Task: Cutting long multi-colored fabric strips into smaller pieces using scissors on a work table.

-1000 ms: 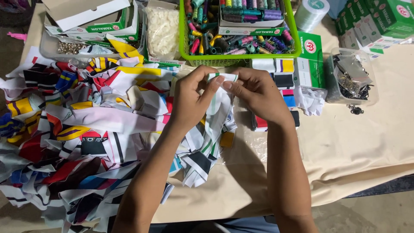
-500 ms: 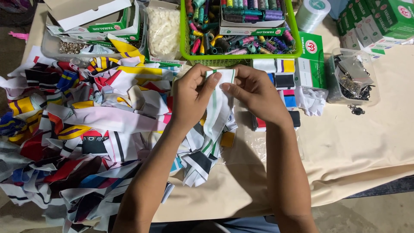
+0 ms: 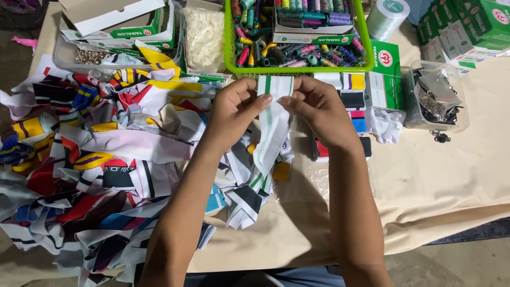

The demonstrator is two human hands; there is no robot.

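My left hand (image 3: 234,109) and my right hand (image 3: 319,109) both pinch the top of a white fabric strip with a green stripe (image 3: 272,122). The strip hangs down between them over the table's beige cloth (image 3: 425,180). Its upper end stands just in front of the green basket (image 3: 297,68). A big pile of coloured fabric pieces (image 3: 90,154) lies to the left of my left forearm, and a few more pieces (image 3: 247,199) lie under the strip.
The green basket holds several thread spools (image 3: 313,32). Beside it are a bag of white buttons (image 3: 204,34), green-and-white boxes (image 3: 385,74), a clear tub of dark metal parts (image 3: 435,98) and a clear thread reel (image 3: 388,16). A stack of folded pieces (image 3: 353,101) lies behind my right hand.
Both hands have drawn the strip upward and spread its top end flat, so more of the white and green strip shows between the fingers.
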